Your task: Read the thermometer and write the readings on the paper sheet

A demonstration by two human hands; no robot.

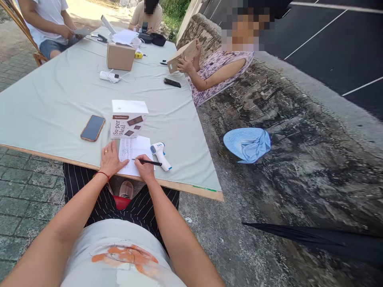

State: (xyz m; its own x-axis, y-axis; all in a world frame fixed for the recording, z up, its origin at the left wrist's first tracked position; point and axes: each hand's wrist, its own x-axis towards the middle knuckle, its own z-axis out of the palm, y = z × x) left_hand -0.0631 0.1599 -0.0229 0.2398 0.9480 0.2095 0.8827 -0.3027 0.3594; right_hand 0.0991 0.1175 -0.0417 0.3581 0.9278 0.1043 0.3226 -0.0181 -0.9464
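Note:
A white sheet of paper (140, 146) covered partly in small print or writing lies at the table's near edge. My left hand (110, 158) rests flat on the tablecloth and the sheet's left side, fingers stretched out, with a ring and a red wrist cord. Closed round a black pen (151, 162), my right hand (145, 168) sits on the paper, the pen's tip close to my left thumb. Just right of the sheet lies a white and blue infrared thermometer (161, 156). Behind the paper stands a white "Su-per Meal" box (128, 119).
A phone (93, 128) lies left of the box, another phone (172, 82) farther right. A cardboard box (121, 56), a white device with a cable (109, 76) and a yellow tape measure (138, 54) are farther back. A person at right holds a carton (182, 56); two others sit beyond.

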